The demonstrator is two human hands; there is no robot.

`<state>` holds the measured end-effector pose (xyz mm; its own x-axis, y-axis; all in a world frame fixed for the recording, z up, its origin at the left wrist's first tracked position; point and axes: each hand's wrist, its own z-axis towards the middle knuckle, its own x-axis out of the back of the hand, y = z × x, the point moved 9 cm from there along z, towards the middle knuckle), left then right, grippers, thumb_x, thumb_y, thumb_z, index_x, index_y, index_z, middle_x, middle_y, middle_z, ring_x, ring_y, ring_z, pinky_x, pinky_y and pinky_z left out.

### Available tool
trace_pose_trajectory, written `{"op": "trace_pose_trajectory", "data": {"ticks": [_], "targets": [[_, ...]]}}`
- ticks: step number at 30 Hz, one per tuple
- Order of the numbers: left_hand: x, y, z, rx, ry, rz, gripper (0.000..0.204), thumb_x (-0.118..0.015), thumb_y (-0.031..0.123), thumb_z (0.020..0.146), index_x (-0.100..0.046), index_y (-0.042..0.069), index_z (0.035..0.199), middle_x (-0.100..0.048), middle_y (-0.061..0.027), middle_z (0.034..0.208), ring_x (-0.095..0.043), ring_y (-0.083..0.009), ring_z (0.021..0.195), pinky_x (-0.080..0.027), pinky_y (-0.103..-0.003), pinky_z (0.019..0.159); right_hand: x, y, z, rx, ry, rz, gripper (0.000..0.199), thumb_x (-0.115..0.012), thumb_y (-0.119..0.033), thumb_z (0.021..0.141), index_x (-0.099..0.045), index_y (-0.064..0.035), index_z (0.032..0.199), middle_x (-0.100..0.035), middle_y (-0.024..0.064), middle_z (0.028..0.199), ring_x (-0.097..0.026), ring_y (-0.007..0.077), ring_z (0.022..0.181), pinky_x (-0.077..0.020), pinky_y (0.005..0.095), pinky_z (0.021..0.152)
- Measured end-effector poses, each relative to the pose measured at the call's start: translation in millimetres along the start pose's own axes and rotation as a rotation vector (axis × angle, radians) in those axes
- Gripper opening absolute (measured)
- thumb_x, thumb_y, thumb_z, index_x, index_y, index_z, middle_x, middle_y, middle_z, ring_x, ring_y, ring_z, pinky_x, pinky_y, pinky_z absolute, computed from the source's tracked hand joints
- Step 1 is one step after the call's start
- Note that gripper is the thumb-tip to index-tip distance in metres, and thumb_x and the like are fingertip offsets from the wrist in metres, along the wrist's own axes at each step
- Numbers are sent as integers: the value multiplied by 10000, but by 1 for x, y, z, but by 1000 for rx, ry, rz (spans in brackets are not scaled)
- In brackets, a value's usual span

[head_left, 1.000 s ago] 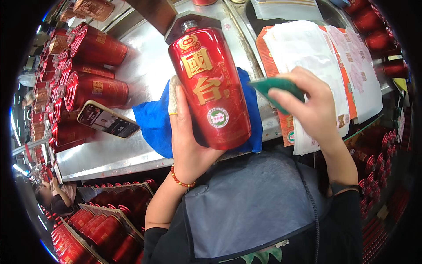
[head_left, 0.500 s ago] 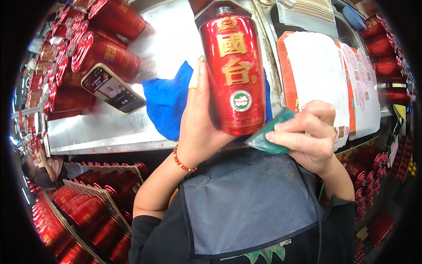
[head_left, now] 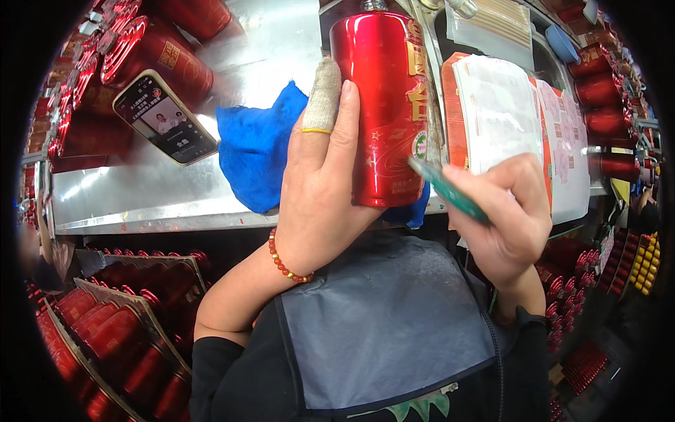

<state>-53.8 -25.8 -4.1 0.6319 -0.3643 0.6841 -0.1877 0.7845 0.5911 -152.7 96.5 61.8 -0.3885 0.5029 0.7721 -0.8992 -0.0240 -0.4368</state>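
Red bottle (head_left: 383, 105), one, in left hand (head_left: 320, 190); right hand (head_left: 506, 211) holds one green card (head_left: 444, 188).

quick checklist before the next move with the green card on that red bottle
1. Left hand wraps the red bottle firmly: ok.
2. Right hand pinches the green card: ok.
3. Card edge against the bottle's label side: ok, it meets the lower edge.
4. Label lying flat: cannot tell, it faces away.
5. Blue cloth on the metal counter below the bottle: ok.
6. Phone away from both hands: ok.
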Motion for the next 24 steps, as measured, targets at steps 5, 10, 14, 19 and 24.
{"op": "trace_pose_trajectory", "data": {"ticks": [5,10,14,19,24], "targets": [[1,1,-1,-22,62,-67,1098,-923,220,701,-307,-41,1572,-401,-278,1559,-483,-408,1376,-420,-428,1133,-12,-20,11,84,-157,81,460,-849,21,582,-796,-78,1028,-590,27,800,-542,216,737,-424,311,614],[3,1,-3,-23,57,-59,1063,-917,224,707,-339,-56,1554,-408,-279,1560,-483,-412,1380,-426,-430,1131,-9,-20,22,144,-111,-97,480,-801,22,551,-799,-85,1019,-591,7,789,-511,203,690,-408,319,603],[3,-1,-6,-36,57,-57,1008,-889,207,734,-354,-62,1544,-386,-274,1580,-469,-416,1396,-411,-437,1138,-13,-18,28,131,-153,17,437,-826,1,577,-794,-83,1005,-583,1,788,-513,199,691,-414,322,601],[0,-8,-6,-10,-7,-79,1051,-901,195,717,-326,-67,1557,-330,-276,1611,-403,-411,1454,-361,-433,1182,-20,-35,24,253,-242,-11,387,-774,-84,643,-773,-77,1030,-554,13,825,-553,204,749,-438,339,621],[2,-8,-7,49,-19,-162,1055,-903,171,718,-315,-61,1563,-320,-281,1615,-380,-413,1472,-362,-436,1183,-7,-21,37,196,-226,-61,337,-756,-114,650,-765,-76,985,-550,5,829,-557,203,761,-448,340,634]]}}
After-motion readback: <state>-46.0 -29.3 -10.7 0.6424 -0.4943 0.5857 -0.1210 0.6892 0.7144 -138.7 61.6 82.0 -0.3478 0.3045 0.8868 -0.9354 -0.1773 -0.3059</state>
